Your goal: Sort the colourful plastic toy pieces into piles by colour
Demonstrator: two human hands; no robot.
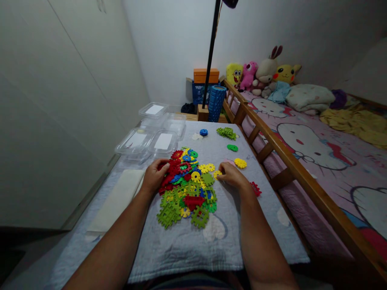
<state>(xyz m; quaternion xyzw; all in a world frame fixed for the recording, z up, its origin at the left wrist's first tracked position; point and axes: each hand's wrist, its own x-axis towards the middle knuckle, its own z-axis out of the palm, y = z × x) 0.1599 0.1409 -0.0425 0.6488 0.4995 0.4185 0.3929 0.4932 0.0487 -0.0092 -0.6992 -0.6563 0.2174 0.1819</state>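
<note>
A heap of flat plastic building pieces (pixel 186 189) in red, green, yellow and blue lies on a pale grey cloth (pixel 187 241). My left hand (pixel 155 175) rests at the heap's left edge, fingers curled around red pieces (pixel 172 167). My right hand (pixel 229 175) lies at the heap's right side, its fingers pinched on a yellow round piece (pixel 216 174). Loose pieces are set apart further off: a yellow disc (pixel 240 163), a green disc (pixel 232 148), a green cluster (pixel 226 132), a blue disc (pixel 203 132) and a red piece (pixel 255 188).
Several clear plastic boxes (pixel 151 139) stand at the far left of the cloth, with a white pad (pixel 119 197) beside them. A black pole (pixel 211 52) rises behind. A wooden bed rail (pixel 290 169) runs along the right, with plush toys (pixel 260 74) on the bed.
</note>
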